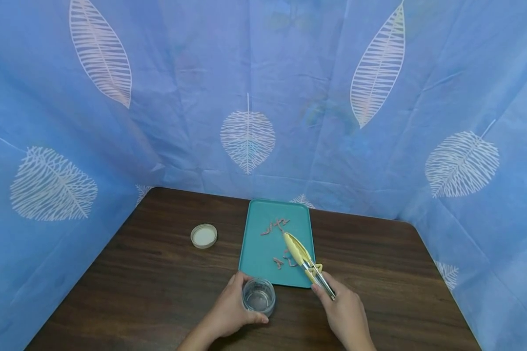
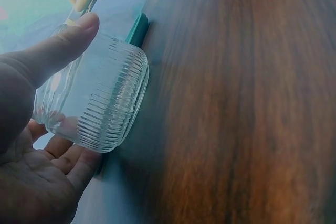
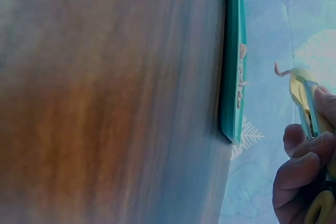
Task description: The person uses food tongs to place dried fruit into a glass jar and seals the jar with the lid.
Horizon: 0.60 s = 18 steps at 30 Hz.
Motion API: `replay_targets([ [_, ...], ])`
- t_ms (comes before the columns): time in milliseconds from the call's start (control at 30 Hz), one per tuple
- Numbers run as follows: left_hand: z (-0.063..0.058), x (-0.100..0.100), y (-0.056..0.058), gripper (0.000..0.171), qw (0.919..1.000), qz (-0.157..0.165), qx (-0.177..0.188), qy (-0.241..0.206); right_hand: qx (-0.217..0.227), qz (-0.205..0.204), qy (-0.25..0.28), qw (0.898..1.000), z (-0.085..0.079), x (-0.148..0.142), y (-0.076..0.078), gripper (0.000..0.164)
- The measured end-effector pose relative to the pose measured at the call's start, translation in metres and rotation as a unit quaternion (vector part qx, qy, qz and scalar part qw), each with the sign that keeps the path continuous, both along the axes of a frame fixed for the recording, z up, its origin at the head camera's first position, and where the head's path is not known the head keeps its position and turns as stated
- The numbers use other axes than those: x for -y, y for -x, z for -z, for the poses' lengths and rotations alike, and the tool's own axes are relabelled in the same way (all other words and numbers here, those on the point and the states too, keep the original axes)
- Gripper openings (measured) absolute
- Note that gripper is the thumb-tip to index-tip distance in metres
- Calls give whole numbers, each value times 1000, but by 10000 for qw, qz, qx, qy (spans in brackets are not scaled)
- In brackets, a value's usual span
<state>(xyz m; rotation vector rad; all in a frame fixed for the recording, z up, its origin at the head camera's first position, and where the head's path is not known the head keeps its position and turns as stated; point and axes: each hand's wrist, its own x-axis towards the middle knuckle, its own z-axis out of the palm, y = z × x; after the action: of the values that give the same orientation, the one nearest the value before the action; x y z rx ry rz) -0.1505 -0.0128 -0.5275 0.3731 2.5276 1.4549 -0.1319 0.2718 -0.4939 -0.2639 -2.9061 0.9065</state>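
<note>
My left hand (image 1: pixel 226 309) grips a clear ribbed glass jar (image 1: pixel 259 296) on the table in front of the tray, thumb on the near side and fingers round the far side. No contents show in the jar. With my right hand (image 1: pixel 347 312) I hold yellow-tipped metal tongs (image 1: pixel 298 251), squeezed nearly closed above the turquoise tray (image 1: pixel 254 263). A thin pinkish strip (image 3: pixel 281 71) sticks out of the tong tips, raised above the tray in the right wrist view. More pinkish strips (image 1: pixel 270 228) lie in loose groups on the tray.
A round lid (image 1: pixel 204 236) with a pale inside lies left of the tray. The dark wooden table (image 1: pixel 158 273) has rounded far corners. Blue cloth (image 1: pixel 180 97) with white leaf prints hangs behind it and along both sides.
</note>
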Motion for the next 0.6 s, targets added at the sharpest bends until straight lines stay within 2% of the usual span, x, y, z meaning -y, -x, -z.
replay_targets([
  [233, -4, 0, -1, 86, 9999, 7, 7, -146, 5, -114, 22, 9999, -3, 3, -13, 55],
  [467, -2, -1, -1, 88, 10000, -16, 0, -79, 16, -145, -148, 9998, -8, 6, -27, 54],
  [600, -2, 0, -1, 88, 9999, -42, -77, -76, -143, -258, -278, 9992, -11, 10, -38, 54],
])
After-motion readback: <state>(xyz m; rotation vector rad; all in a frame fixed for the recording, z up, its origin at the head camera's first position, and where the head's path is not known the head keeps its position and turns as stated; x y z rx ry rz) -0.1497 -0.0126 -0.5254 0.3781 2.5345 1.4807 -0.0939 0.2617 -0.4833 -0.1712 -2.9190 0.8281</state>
